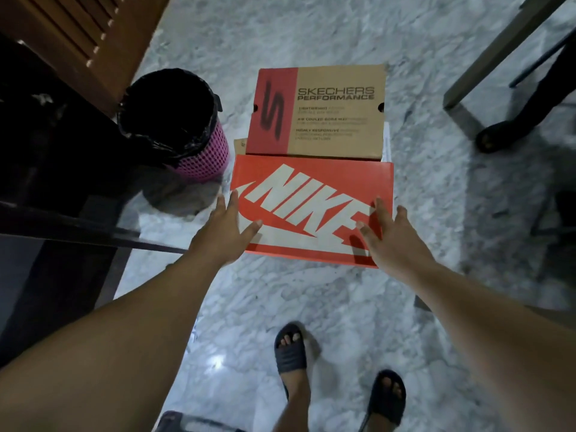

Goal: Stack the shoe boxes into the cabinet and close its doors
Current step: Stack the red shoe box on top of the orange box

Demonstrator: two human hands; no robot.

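An orange Nike shoe box (308,194) lies on the marble floor in front of me. Behind it a brown and red Skechers box (336,110) sits on top of other boxes, mostly hidden. My left hand (226,232) reaches over the Nike box's left edge, fingers straight, thumb on the lid. My right hand (389,235) reaches over the right edge, fingers straight, thumb on the lid. The dark open cabinet (46,145) stands at the left, with its louvred wooden door (93,35) swung out.
A pink mesh bin (199,151) lined with a black bag stands left of the boxes, near the cabinet. A table leg (486,63) and another person's foot (495,135) are at the upper right. My sandalled feet (339,375) stand on the floor below.
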